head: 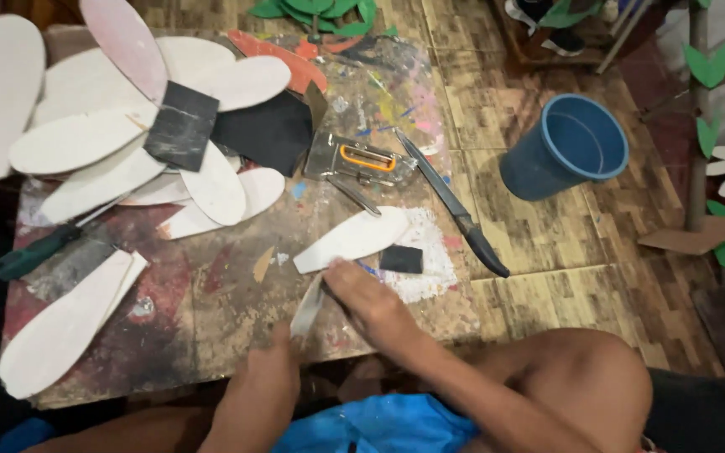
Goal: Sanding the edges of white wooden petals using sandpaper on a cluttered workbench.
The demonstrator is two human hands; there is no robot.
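My left hand (263, 377) grips the lower end of a thin white petal-shaped cutout (307, 307) held on edge near the front of the paint-stained wooden table (211, 327). My right hand (371, 302) pinches the upper part of the same cutout. Just beyond my right hand a second white petal cutout (354, 239) lies flat, with a small black sanding block (401, 259) to its right on a patch of white dust.
Many white petal cutouts (86, 143) are piled at the table's back left with black sandpaper sheets (182, 126). A staple gun (354, 159), a long file (455, 205) and a green-handled tool (31, 254) lie about. A blue bucket (565, 147) stands on the floor, right.
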